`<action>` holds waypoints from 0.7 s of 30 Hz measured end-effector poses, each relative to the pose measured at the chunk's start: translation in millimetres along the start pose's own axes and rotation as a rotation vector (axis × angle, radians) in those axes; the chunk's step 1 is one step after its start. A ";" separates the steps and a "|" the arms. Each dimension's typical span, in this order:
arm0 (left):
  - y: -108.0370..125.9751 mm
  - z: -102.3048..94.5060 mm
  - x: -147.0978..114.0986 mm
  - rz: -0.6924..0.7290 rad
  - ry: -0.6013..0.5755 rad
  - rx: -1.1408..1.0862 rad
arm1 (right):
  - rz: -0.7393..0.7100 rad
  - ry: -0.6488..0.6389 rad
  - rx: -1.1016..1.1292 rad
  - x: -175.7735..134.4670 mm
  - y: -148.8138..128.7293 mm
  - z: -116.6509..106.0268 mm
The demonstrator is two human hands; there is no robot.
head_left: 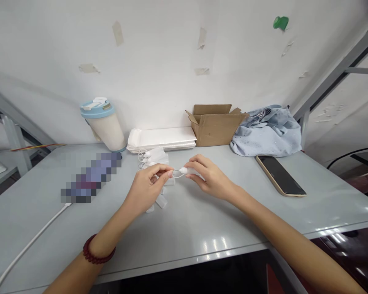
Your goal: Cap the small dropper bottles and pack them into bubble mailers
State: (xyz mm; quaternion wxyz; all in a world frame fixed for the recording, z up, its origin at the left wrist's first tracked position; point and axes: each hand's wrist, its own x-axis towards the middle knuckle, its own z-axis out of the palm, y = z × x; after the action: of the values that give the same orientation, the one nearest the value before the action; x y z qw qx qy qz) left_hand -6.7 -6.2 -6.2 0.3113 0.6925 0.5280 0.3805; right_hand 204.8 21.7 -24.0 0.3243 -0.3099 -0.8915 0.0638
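Observation:
Over the middle of the grey table, my left hand [151, 181] pinches a thin white cord loop [178, 176] between thumb and fingertips. The loop runs from the narrow end of a small white translucent tube [192, 171], and my right hand [210, 175] is closed around that tube, its fingers covering most of it. Beyond and beneath my left hand lies a pile of similar small white pieces with cord loops [155, 156]. A few loose translucent pieces [161, 201] lie just below that hand, partly hidden by it.
A stack of white padded envelopes [162, 139] lies against the wall beside an open cardboard box [217, 130]. A blue-lidded cup [106, 126] stands left. At right are a blue cloth bag [270, 132] and a phone [280, 175]. A blurred device with a white cable [33, 245] lies left.

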 end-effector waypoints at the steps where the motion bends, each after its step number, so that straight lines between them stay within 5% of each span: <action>1: 0.9 -0.2 -0.1 -0.005 -0.005 -0.013 | 0.000 0.001 0.000 -0.1 -0.6 0.2; 21: 3.9 0.4 -0.7 -0.009 -0.047 -0.111 | -0.028 0.007 0.006 -0.9 -7.2 -0.1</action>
State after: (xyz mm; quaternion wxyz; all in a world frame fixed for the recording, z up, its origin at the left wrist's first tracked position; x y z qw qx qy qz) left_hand -4.6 -7.9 -3.3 0.3634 0.6804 0.5017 0.3915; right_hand 201.8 15.3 -22.2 0.3291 -0.2968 -0.8944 0.0610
